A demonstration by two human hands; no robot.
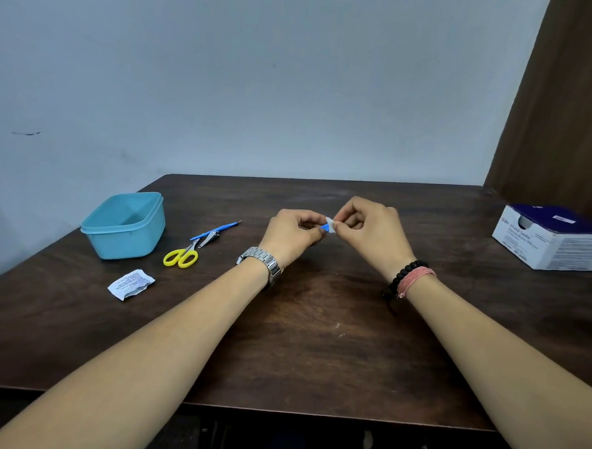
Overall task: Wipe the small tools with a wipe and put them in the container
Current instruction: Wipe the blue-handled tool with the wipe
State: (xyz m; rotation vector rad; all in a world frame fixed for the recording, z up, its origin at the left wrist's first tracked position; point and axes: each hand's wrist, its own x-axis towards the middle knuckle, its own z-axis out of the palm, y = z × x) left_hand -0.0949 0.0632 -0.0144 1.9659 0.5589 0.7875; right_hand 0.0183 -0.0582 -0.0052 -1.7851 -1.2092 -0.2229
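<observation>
Left hand gripped a small blue tool; right hand pinched the white wipe on its tip. Teal container lay well left, nearer the left hand.

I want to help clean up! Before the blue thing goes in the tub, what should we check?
1. Left hand grips small blue tool: ok.
2. Right hand pinches white wipe on it: ok.
3. Tool wiped all over: cannot tell, mostly hidden.
4. Light blue plastic container open, lid off: ok.
5. Path to container free: not ok, yellow-handled scissors, metal nail clipper and thin blue stick tool lie beside it.
6. Torn white wrapper clear of container: ok.
</observation>
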